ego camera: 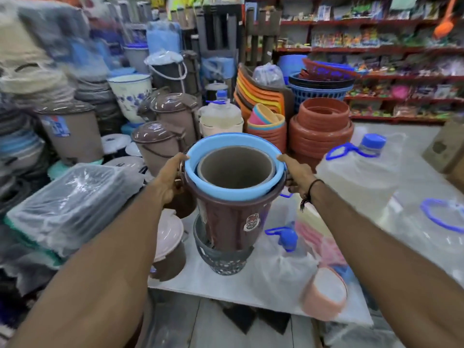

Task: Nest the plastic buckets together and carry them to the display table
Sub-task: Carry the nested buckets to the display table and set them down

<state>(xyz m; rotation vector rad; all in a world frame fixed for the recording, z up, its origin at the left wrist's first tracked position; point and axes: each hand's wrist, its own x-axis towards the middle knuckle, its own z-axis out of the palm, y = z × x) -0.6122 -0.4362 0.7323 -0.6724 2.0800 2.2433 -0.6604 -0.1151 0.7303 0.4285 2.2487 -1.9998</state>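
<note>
Left hand (pixel 168 177): thumb hooked over the rim, remaining fingers wrapped on the outer wall, clamped on the bucket stack; right hand (pixel 296 175): thumb on the opposite rim, fingers curled beneath and partly hidden, likewise clamped. Stack contents: grey inner bucket (pixel 236 169) seated inside the light blue bucket (pixel 227 190), which sits in the brown bucket (pixel 229 222); the brown base appears to rest in a dark speckled bucket (pixel 221 259) standing on the white table (pixel 251 290); contact there cannot be confirmed. Recommended procedure: keep grips diametrically opposed; press the rims level so each shell seats fully; lift vertically to clear the water jug (pixel 361 177) just beside the right wrist and the lidded bins (pixel 160 144) near the left; carry with the stack upright.
</note>
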